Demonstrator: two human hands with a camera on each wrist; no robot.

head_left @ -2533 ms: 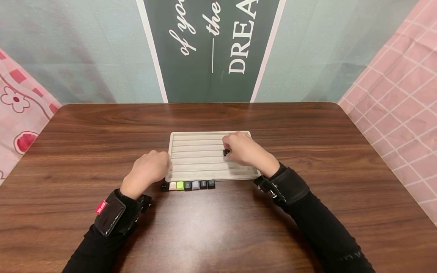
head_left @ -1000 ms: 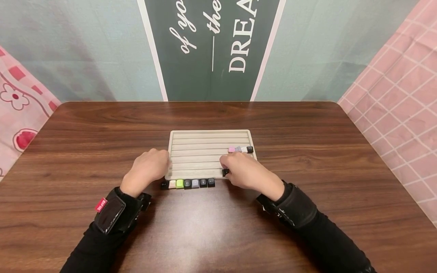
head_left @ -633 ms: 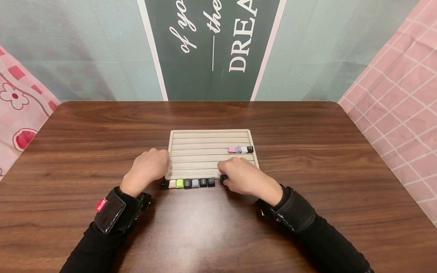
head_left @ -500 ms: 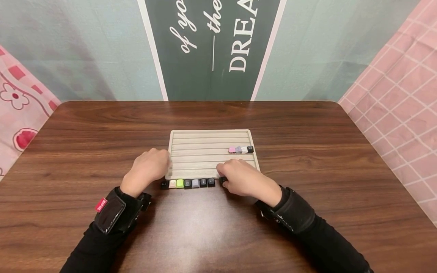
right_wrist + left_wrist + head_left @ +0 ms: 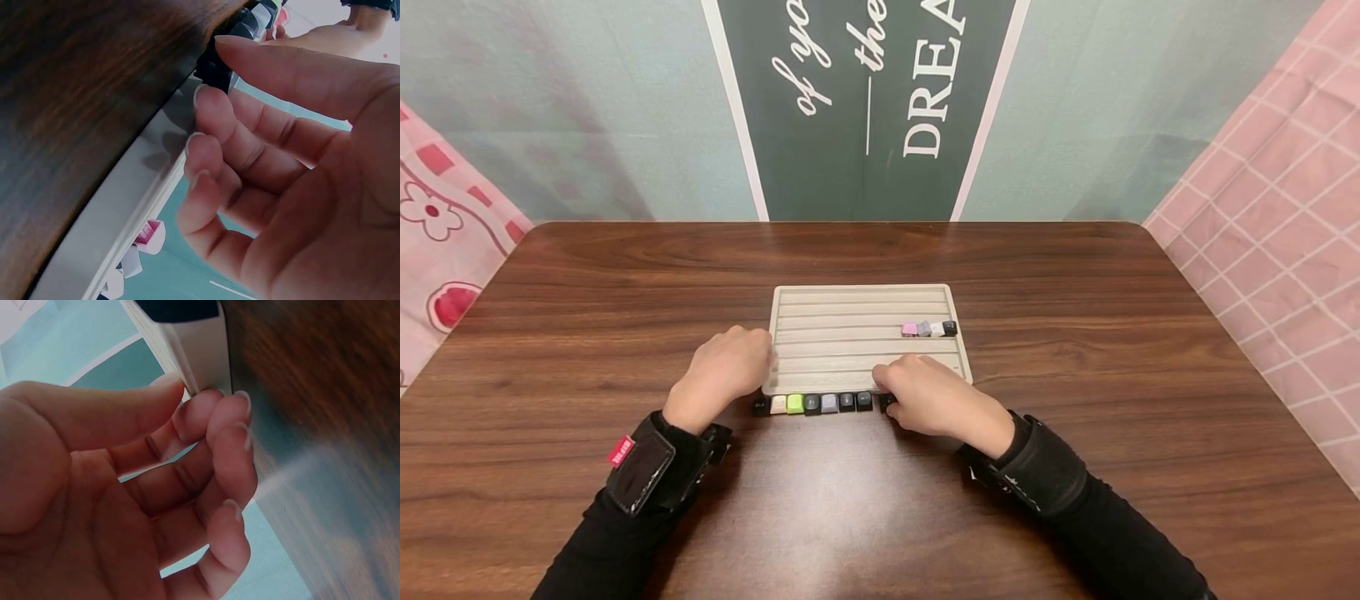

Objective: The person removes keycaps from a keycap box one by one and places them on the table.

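Observation:
A cream ridged tray lies flat on the table. Its left front edge is held by the left hand; in the left wrist view the thumb and curled fingers meet at the tray's side. At the tray's front edge, the right hand pinches a black keycap between thumb and index finger, partly hidden by them. Just left of it, with a small gap, runs a row of keycaps along the front edge, among them a lime green keycap and a dark keycap.
On the tray's right side sit a pink keycap, a lavender one, a white one and a black keycap, in one groove. The brown wooden table extends around the tray. A printed cloth hangs behind it.
The right hand has brought the black keycap from the tray's right side down to its front edge, then slightly left towards the row. The left hand has stayed in place.

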